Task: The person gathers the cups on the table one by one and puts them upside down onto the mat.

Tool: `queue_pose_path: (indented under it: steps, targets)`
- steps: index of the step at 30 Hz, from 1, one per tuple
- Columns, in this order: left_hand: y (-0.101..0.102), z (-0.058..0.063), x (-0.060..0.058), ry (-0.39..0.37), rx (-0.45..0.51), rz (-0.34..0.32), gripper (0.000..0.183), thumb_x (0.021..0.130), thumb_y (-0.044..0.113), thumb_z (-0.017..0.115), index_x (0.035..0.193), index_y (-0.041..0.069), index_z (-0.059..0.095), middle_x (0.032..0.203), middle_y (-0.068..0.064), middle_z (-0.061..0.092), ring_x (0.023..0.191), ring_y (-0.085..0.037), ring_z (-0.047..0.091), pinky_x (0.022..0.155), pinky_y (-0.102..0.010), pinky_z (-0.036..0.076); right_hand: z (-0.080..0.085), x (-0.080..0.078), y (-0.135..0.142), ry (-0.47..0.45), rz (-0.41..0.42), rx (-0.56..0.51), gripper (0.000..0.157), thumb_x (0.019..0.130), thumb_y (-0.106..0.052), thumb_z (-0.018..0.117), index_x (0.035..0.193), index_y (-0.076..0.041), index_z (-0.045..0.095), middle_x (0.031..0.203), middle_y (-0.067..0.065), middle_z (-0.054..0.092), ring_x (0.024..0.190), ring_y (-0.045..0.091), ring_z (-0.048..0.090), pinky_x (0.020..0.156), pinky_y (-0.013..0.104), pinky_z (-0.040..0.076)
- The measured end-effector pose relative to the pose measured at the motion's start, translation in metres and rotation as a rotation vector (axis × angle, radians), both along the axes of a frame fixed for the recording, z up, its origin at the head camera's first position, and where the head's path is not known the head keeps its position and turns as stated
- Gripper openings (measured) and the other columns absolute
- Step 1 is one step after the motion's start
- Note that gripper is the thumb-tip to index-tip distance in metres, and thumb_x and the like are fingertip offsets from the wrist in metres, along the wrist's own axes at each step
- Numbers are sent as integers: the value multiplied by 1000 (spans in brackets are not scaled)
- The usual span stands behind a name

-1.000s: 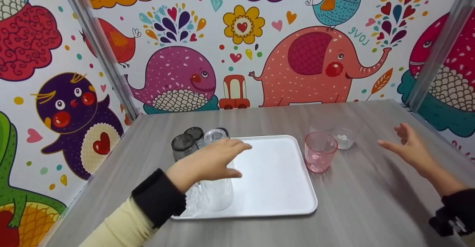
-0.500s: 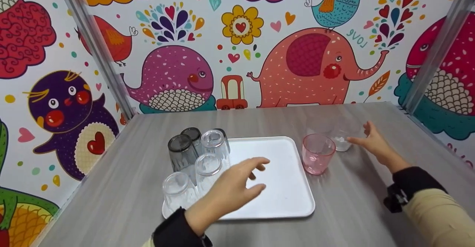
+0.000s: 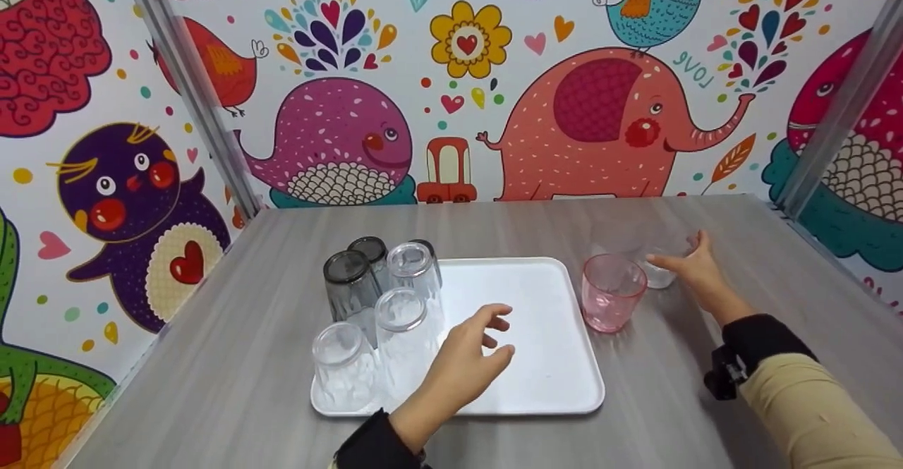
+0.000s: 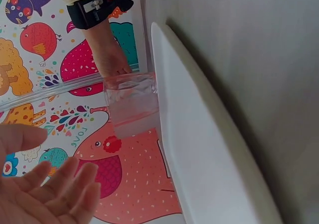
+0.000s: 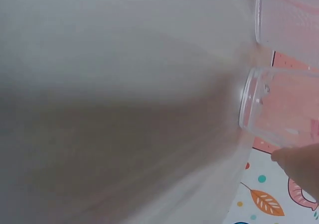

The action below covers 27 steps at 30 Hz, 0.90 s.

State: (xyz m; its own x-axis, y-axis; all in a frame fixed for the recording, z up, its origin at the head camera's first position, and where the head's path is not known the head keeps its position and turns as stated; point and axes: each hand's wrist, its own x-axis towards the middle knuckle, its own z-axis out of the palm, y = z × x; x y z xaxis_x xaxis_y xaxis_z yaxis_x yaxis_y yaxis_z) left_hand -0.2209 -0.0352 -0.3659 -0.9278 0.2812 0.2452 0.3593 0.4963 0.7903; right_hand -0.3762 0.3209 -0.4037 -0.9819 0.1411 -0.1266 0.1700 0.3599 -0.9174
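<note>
At the right of the table, my right hand (image 3: 698, 271) is around a clear cup (image 3: 662, 276), the thumb across its near side and the fingers at its far right. In the right wrist view, a fingertip (image 5: 294, 164) is at the side of this clear cup, which stands on the table. My left hand (image 3: 469, 356) hovers over the white tray (image 3: 543, 384) with fingers loosely bent and nothing in them. A pink cup (image 3: 612, 300) stands upright beside the tray's right edge, in front of the clear cup.
Upside-down clear glasses (image 3: 342, 370) and dark grey glasses (image 3: 350, 289) crowd the tray's left side. Another clear cup (image 5: 289, 27) stands near the pink one. Patterned wall panels (image 3: 451, 67) border the table (image 3: 211, 356) at the back and sides.
My right hand has moved left from the table's right side to the clear cup. My left hand has moved right and nearer to me, away from over the glasses.
</note>
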Motion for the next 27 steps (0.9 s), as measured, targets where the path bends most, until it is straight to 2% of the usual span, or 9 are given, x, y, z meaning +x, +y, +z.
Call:
queue_pose_path:
  steps: [6,12,17,21,24,27]
  targets:
    - [5,-11,-4,-63,19,28,42,78,10,62,119,10,54,103,-4,62,83,-21,57,68,-29,46,0,-2,-7,11,-100,-34,121,74,-39,73,142,-12,-23,151,16,-15,139,35,-4,109,51,10]
    - [6,-17,-4,-80,36,12,48,73,5,65,119,9,54,102,-5,62,81,-22,56,66,-29,45,0,0,-8,19,-100,-32,120,73,-46,72,142,-11,-20,152,16,-12,139,36,-1,109,52,13]
    - [6,-19,-3,-68,45,12,49,72,4,66,119,8,53,101,-5,62,79,-22,55,64,-29,44,0,-1,-6,25,-91,-1,118,74,-48,70,143,-10,-18,152,19,-9,138,39,3,108,53,16]
    - [7,-20,-4,-90,41,19,49,72,4,65,119,10,53,101,-3,62,80,-21,56,65,-28,45,-7,-6,-3,42,-109,7,120,72,-50,71,143,-11,-16,152,18,-5,138,39,6,107,53,18]
    - [7,-20,-4,-108,41,20,49,73,5,66,120,10,53,102,-2,62,81,-20,56,65,-27,45,-14,-9,4,37,-150,-18,123,68,-55,72,144,-13,-16,153,15,-4,139,35,7,108,51,19]
    - [7,-19,-4,-100,46,21,49,73,5,66,120,10,53,102,-2,62,81,-19,55,65,-28,45,-10,-6,13,11,-214,-67,124,66,-58,71,145,-17,-16,154,10,-3,140,32,6,108,50,18]
